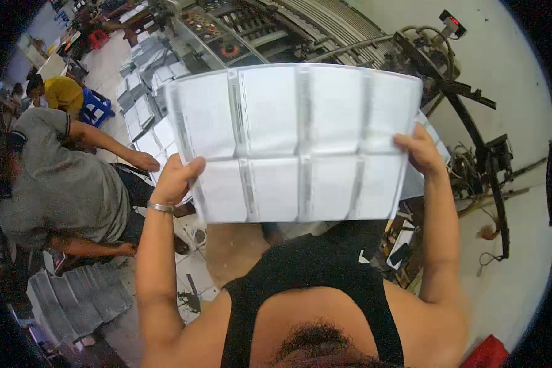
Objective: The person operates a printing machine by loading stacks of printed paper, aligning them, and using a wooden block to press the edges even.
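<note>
A wide white printed sheet (270,116) is stretched out in front of my chest, lifted clear of the floor. Grey-edged panels cover it in two rows, and its top edge bows upward. My left hand (176,179) grips its left side, thumb over the front face. On the opposite side, my right hand (422,150) pinches the edge with the thumb in front. The fingers behind the paper are hidden. Motion smears the print, and I cannot tell whether more than one sheet is held.
Beyond the sheet stands a large machine (251,37) with rollers and metal arms (472,122). Paper stacks (144,92) cover the area at left. A co-worker in a grey shirt (73,178) bends close by; another in yellow (64,93) is farther back. Grey bundles (80,297) lie lower left.
</note>
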`<state>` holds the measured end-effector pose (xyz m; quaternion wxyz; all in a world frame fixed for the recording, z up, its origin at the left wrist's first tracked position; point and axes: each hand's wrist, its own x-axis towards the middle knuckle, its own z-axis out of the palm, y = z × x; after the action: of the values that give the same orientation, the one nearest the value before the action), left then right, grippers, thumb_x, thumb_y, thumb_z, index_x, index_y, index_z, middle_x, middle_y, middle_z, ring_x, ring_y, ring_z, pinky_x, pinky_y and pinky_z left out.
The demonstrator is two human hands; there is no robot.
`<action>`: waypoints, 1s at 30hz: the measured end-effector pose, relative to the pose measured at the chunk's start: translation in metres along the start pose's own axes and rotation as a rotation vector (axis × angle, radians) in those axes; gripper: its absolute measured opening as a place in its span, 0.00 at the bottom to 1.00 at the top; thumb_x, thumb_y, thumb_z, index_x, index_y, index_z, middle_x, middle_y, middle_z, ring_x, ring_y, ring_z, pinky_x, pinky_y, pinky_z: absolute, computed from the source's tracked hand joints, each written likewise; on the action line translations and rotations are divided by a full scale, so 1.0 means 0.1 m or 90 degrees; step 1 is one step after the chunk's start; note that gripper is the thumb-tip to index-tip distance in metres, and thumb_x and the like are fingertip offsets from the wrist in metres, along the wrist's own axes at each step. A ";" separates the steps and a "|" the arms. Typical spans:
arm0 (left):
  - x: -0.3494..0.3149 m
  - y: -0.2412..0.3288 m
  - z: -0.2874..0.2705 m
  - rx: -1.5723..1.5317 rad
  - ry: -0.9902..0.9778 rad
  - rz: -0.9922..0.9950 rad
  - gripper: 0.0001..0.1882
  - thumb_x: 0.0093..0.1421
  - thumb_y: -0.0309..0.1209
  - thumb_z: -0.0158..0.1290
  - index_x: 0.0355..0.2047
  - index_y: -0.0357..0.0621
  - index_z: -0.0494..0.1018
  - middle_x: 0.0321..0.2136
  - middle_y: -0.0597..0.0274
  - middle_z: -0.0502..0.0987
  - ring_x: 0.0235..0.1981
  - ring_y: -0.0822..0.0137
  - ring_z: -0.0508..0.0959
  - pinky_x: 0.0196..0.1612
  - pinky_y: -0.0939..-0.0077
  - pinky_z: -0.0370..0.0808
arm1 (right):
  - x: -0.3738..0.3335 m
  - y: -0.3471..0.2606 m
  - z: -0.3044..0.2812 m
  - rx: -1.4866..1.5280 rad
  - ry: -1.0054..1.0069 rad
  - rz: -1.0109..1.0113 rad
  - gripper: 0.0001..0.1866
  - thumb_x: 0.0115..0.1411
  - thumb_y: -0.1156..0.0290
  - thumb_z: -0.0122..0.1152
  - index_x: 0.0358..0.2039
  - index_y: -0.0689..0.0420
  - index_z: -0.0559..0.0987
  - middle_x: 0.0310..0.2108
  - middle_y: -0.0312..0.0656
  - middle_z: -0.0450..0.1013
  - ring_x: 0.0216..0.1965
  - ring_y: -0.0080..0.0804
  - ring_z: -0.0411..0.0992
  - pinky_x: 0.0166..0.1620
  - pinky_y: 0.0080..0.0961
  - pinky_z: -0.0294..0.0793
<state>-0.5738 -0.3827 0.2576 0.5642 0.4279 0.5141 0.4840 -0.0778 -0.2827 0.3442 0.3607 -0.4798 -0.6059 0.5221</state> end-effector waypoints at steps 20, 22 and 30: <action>0.84 -0.20 0.33 -0.172 -0.063 0.236 0.27 0.58 0.29 0.52 0.57 0.33 0.61 0.52 0.53 0.70 0.53 0.63 0.69 0.55 0.69 0.64 | -0.79 1.11 0.04 0.164 0.347 -0.083 0.33 0.58 0.67 0.62 0.60 0.64 0.59 0.55 0.46 0.64 0.55 0.36 0.63 0.58 0.34 0.61; 0.76 -0.20 0.43 -0.039 0.022 0.284 0.27 0.64 0.32 0.46 0.60 0.31 0.56 0.57 0.52 0.65 0.57 0.62 0.65 0.58 0.68 0.61 | -0.87 1.17 0.22 0.183 0.313 -0.203 0.34 0.60 0.63 0.60 0.61 0.65 0.58 0.56 0.48 0.62 0.56 0.38 0.62 0.58 0.35 0.60; 0.55 -0.08 0.51 0.254 0.133 0.234 0.17 0.67 0.36 0.45 0.46 0.33 0.71 0.37 0.61 0.77 0.38 0.67 0.73 0.45 0.71 0.69 | -1.10 1.49 0.21 0.240 0.322 -0.203 0.26 0.66 0.68 0.50 0.61 0.60 0.58 0.58 0.44 0.62 0.58 0.39 0.61 0.61 0.37 0.57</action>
<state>-0.5217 -0.3288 0.2455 0.3155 0.5643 0.5681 0.5092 -0.0363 -0.3944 0.2014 0.6585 -0.4183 -0.4577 0.4265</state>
